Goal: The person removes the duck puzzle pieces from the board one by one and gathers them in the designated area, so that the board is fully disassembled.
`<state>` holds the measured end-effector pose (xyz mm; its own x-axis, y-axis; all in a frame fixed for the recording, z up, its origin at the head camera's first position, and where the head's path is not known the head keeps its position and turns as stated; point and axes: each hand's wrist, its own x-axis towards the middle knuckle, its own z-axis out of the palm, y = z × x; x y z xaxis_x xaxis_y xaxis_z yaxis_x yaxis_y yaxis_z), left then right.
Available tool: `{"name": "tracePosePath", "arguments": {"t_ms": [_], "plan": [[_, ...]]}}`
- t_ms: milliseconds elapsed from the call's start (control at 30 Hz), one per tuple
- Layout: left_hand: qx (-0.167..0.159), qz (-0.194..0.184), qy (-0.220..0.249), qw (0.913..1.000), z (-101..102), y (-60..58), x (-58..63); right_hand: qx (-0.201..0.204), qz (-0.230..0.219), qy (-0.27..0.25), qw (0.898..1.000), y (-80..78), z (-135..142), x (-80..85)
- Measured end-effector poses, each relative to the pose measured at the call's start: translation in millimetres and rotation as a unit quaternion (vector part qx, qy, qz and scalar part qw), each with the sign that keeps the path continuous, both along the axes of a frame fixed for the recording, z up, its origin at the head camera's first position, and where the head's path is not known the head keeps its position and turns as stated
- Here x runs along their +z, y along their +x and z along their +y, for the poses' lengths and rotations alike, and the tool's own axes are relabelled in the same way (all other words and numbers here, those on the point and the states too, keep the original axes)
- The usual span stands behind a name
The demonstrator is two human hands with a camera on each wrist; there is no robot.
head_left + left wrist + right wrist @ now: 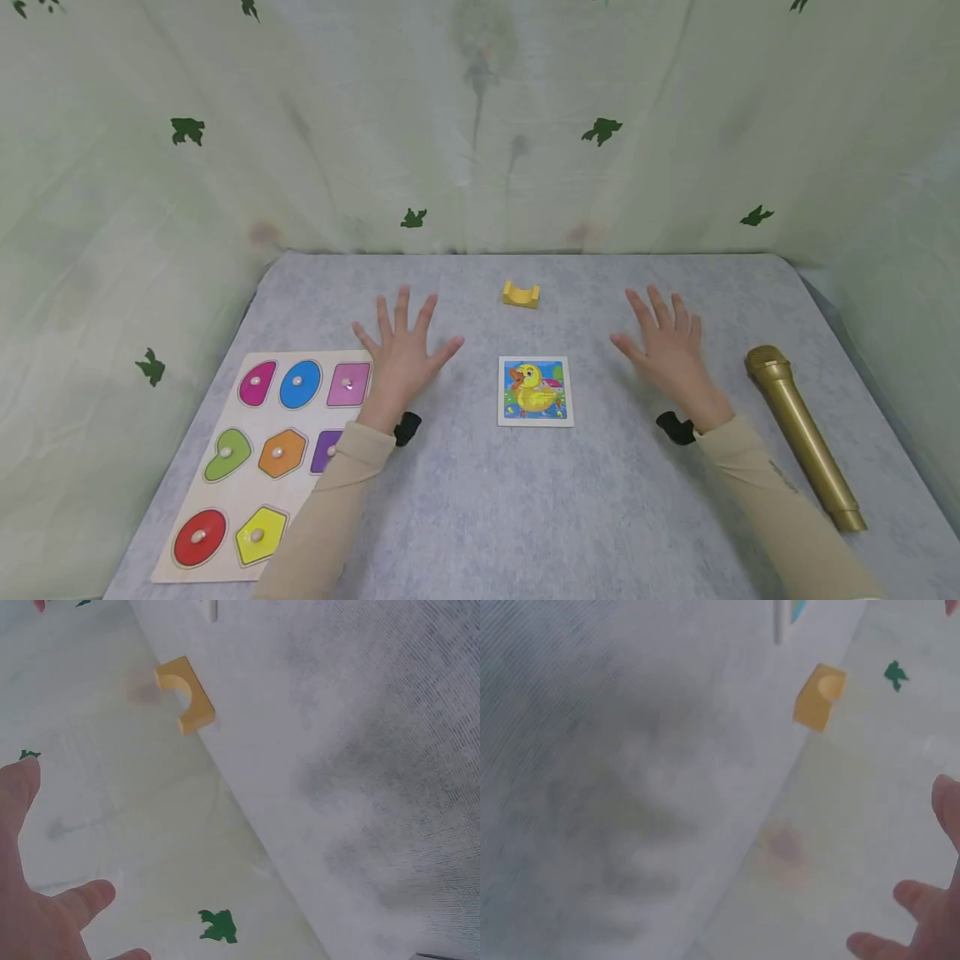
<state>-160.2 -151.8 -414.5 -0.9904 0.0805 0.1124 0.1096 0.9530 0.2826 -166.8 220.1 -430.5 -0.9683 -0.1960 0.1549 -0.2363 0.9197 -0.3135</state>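
Observation:
My left hand is held with fingers spread and holds nothing; in the head view it overlaps the right edge of a white shape-puzzle board. My right hand, also with spread fingers and holding nothing, is left of a gold microphone. Between the hands lies a small square duck picture puzzle with a white frame. Beyond it stands a yellow arch block, its curved hollow facing up. Both wrist views show the block too, and only a corner of the puzzle. My left forearm hides part of the board.
The board carries several coloured knobbed pieces, among them a red circle and an orange hexagon. A grey-blue cloth covers the table. Pale curtains with green bird shapes rise behind it and at both sides.

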Motion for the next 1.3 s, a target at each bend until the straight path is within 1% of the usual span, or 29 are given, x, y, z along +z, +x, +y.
{"name": "tracePosePath", "arguments": {"t_ms": [100, 167, 233, 300, 367, 467, 533, 600, 700, 800, 867, 967, 1067, 1300], "plan": [[-0.02, 0.009, 0.003, 0.9998, 5.8, 5.2, 4.7, 0.047, 0.008, -0.028, 0.998, -3.1, -11.8, 2.2], [-0.041, 0.009, 0.005, 0.9991, 10.8, 10.6, 7.3, 0.089, 0.01, -0.053, 0.995, -5.1, -21.5, 3.6], [-0.073, 0.001, 0.009, 0.9973, 16.6, 16.9, 8.1, 0.129, -0.001, -0.087, 0.988, -6.2, -31.9, 5.2], [-0.11, -0.009, 0.016, 0.9937, 22.9, 23.6, 6.1, 0.163, -0.021, -0.122, 0.979, -7.7, -42.2, 5.3], [-0.151, -0.02, 0.027, 0.9879, 29.0, 30.4, 2.0, 0.19, -0.046, -0.157, 0.968, -9.6, -51.9, 3.6], [-0.206, -0.037, 0.04, 0.9771, 36.5, 39.4, -9.0, 0.222, -0.079, -0.195, 0.952, -13.6, -65.3, -2.0], [-0.231, -0.051, 0.048, 0.9705, 40.5, 44.8, -17.7, 0.239, -0.097, -0.212, 0.943, -15.7, -73.2, -6.0], [-0.247, -0.069, 0.054, 0.9651, 43.7, 49.4, -26.8, 0.253, -0.112, -0.217, 0.936, -17.7, -80.6, -10.3], [-0.261, -0.09, 0.056, 0.9596, 47.7, 54.5, -38.9, 0.264, -0.139, -0.219, 0.929, -19.8, -90.4, -16.1], [-0.269, -0.108, 0.057, 0.9554, 51.6, 57.9, -47.3, 0.267, -0.16, -0.209, 0.927, -21.6, -99.4, -21.7], [-0.27, -0.112, 0.055, 0.9548, 54.1, 60.0, -50.1, 0.264, -0.173, -0.203, 0.927, -22.2, -104.6, -24.2], [-0.268, -0.111, 0.055, 0.9555, 56.3, 62.3, -52.8, 0.257, -0.185, -0.191, 0.929, -23.3, -110.3, -26.5], [-0.269, -0.099, 0.056, 0.9565, 56.5, 63.7, -54.7, 0.252, -0.193, -0.182, 0.931, -25.1, -113.5, -28.8], [-0.269, -0.09, 0.058, 0.9571, 55.8, 65.2, -56.2, 0.266, -0.171, -0.152, 0.936, -27.3, -120.9, -31.8]]}}
